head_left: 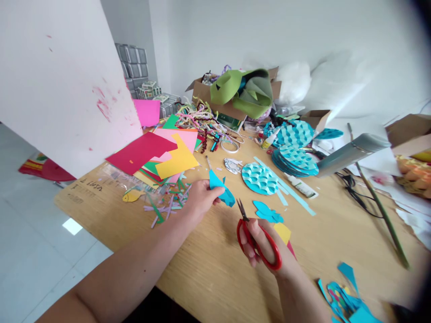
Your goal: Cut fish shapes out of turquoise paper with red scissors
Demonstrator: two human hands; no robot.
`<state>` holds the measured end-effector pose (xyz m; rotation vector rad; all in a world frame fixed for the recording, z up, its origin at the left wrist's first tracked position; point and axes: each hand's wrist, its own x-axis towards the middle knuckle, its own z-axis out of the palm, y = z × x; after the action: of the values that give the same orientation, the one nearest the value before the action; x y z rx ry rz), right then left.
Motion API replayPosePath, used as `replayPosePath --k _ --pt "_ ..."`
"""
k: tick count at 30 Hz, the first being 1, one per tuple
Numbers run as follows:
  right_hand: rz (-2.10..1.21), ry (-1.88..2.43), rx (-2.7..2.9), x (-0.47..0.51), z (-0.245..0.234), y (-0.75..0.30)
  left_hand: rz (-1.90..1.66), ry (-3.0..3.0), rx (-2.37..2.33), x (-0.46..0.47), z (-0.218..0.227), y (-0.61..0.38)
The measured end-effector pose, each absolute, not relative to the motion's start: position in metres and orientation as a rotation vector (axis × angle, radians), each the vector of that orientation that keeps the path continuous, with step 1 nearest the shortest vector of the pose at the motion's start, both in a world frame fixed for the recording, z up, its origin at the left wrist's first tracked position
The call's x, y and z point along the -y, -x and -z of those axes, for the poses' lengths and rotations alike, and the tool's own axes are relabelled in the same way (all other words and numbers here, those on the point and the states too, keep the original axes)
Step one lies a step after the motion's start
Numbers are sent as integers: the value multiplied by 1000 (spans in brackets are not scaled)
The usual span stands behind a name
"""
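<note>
My left hand (pixel 202 196) pinches a piece of blue paper (pixel 222 189) between thumb and fingers, above the wooden table. In my right hand (pixel 261 242) is a pair of scissors (pixel 276 256) with red handles. Their blades point up and away, just right of the blue paper and apart from it. Beyond the scissors lies a blue paper cut-out (pixel 267 212), fish-like in outline. Farther back rests a round blue disc (pixel 260 178) covered in curled paper strips, with a small fish drawing (pixel 232 165) beside it. A yellow scrap (pixel 283 232) shows partly behind my right hand.
Coloured sheets (pixel 141 152) and thin paper strips (pixel 168 207) spread at left, near a yellow fish cut-out (pixel 132 196). Stacked blue discs (pixel 296 161), a glue bottle (pixel 301 185) and a tilted grey flask (pixel 353 154) stand right. Blue scraps (pixel 350 296) lie front right. A box (pixel 220 104) stands behind.
</note>
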<state>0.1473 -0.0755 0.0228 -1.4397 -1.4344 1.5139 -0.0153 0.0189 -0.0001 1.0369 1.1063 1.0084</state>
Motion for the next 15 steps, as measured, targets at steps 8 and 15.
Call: replayPosePath --k 8,15 --pt "-1568 1456 1421 73 -17 -148 -883 -1099 -962 -11 -7 14" --pt "-1548 1488 1406 72 -19 -146 -819 -989 -868 -10 -6 14"
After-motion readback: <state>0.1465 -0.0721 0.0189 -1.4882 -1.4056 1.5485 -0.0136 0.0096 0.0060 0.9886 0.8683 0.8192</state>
